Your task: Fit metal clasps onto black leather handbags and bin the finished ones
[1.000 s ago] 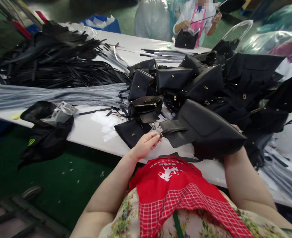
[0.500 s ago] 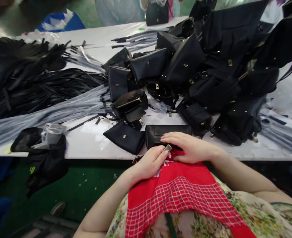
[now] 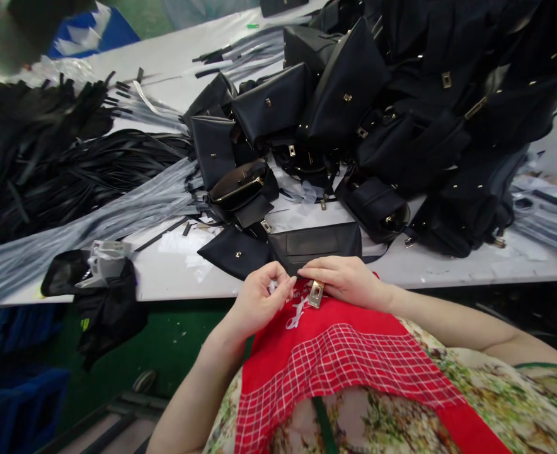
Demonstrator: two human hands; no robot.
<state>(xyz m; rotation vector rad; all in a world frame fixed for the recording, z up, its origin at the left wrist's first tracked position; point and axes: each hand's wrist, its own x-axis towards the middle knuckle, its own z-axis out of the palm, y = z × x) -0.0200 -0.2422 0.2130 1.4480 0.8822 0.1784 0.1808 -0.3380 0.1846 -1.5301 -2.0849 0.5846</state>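
A black handbag (image 3: 316, 243) lies at the table's front edge, against the red apron (image 3: 344, 315). My right hand (image 3: 351, 277) grips its near edge, fingers laid over the top. Just below those fingers hangs a gold metal clasp plate (image 3: 315, 294) with a slot in it. My left hand (image 3: 262, 296) is closed in a pinch beside the bag's near left corner, its fingertips close to those of my right hand. A small white bit shows between the left fingers, too small to name. Left of the bag is a black flap with a gold turn lock (image 3: 238, 254).
A heap of black handbags (image 3: 344, 98) covers the table's middle and right. Black straps (image 3: 118, 157) and plastic-wrapped strips (image 3: 89, 214) lie at the left. A dark pouch (image 3: 113, 302) hangs over the front edge. Blue crates (image 3: 28, 391) stand on the floor at lower left.
My left hand has let go of the clasp and moved left into a pinch. The clasp now hangs below my right hand. The view has shifted, and the bag's face shows more.
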